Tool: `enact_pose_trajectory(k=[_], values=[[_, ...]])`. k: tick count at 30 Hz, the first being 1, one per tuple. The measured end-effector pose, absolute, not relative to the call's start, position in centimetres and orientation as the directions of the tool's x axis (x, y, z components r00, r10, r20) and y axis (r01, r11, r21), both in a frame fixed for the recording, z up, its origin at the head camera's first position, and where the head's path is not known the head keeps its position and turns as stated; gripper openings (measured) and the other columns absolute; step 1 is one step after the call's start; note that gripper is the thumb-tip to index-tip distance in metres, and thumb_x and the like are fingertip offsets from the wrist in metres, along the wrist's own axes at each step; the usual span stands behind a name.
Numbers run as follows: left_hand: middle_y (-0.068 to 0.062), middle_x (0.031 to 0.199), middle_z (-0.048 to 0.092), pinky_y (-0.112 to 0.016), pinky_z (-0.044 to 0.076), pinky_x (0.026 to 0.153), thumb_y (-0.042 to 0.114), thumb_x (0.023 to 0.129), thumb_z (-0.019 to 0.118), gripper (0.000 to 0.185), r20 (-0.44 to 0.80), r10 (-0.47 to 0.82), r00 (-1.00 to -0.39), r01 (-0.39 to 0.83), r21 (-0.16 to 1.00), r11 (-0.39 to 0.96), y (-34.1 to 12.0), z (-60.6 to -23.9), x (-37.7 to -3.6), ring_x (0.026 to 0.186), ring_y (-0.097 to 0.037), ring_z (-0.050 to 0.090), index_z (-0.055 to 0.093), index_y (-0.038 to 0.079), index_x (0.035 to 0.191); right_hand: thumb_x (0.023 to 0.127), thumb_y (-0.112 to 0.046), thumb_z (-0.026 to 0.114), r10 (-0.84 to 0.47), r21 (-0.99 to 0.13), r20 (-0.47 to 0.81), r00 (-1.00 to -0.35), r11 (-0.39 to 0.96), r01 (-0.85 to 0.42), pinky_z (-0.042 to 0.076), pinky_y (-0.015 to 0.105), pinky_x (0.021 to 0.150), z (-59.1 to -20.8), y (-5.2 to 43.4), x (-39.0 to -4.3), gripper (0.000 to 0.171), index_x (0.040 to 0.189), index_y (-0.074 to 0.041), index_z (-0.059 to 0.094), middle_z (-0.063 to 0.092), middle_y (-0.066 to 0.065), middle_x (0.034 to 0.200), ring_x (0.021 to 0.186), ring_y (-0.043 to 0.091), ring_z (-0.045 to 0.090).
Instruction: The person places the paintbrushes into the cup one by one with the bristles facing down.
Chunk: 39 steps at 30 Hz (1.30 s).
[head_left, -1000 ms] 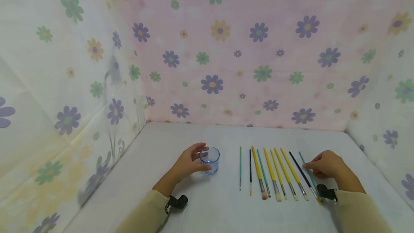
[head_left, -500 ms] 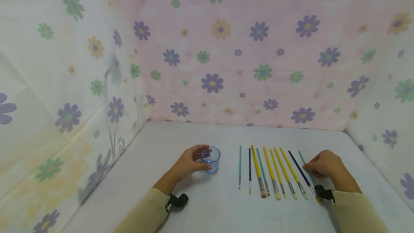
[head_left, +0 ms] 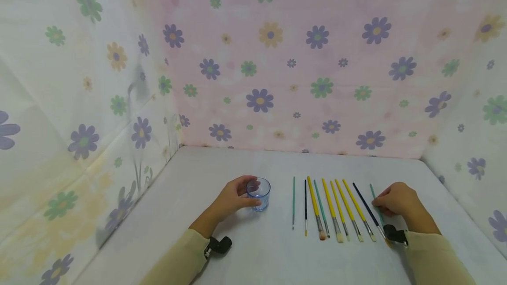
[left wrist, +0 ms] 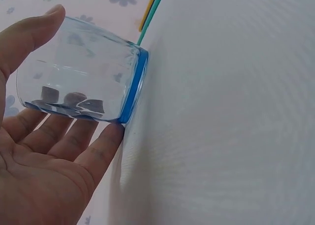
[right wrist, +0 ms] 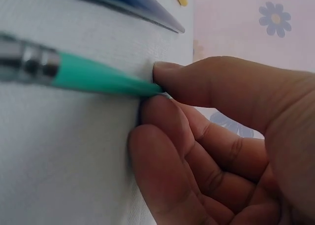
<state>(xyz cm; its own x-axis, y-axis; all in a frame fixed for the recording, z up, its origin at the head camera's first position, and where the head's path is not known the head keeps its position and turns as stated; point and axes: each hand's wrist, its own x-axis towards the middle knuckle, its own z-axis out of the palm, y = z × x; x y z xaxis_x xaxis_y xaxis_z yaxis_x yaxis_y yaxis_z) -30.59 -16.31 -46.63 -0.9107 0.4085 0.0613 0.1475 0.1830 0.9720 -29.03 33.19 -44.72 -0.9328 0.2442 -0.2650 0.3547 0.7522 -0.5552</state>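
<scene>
My left hand holds a clear glass tumbler that stands upright on the white table. In the left wrist view, the thumb lies on one side of the glass and the fingers on the other; its base is blue. Far to the right, my right hand pinches a thin teal paintbrush between thumb and fingertips. The brush's metal collar shows in the right wrist view, its handle tip in the head view. Its bristles are hidden behind the wrist camera. A dark blue paintbrush lies just left of it.
Several brushes lie in a row between the hands, handles away from me: a teal one, a thin black one and yellow ones such as this thick brush. Flowered cloth walls enclose the table at back and sides.
The teal brush's handle tip has shifted slightly right in the right hand's pinch. The left hand stays around the glass; the whole head view has drifted a little.
</scene>
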Motion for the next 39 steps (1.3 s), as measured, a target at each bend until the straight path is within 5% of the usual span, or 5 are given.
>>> enact_pose_trajectory(k=[24, 39], values=[[-0.008, 0.147, 0.061, -0.045, 0.042, 0.116, 0.021, 0.078, 0.092, 0.079, 0.042, 0.394, -0.918, 0.14, 0.965, 0.223, -16.4, -46.7, -30.2, 0.138, -0.027, 0.057, 0.053, 0.015, 0.146, 0.089, -0.027, 0.075, 0.268, -0.61, -0.263, -0.927, 0.697, 0.375, 0.057, 0.031, 0.062, -44.8, 33.8, -29.2, 0.042, 0.107, 0.011, 0.068, 0.072, 0.013, 0.081, 0.07, 0.018, 0.068], [-0.009, 0.145, 0.062, -0.041, 0.046, 0.113, 0.019, 0.078, 0.092, 0.077, 0.058, 0.407, -0.912, 0.149, 0.969, 0.195, -16.1, -46.4, -30.5, 0.137, -0.028, 0.058, 0.054, 0.015, 0.145, 0.094, -0.027, 0.071, 0.192, -0.733, -0.151, -0.97, 0.636, 0.24, 0.063, 0.034, 0.069, -41.9, 33.4, -28.3, 0.051, 0.122, 0.014, 0.063, 0.076, 0.009, 0.085, 0.072, 0.018, 0.076]])
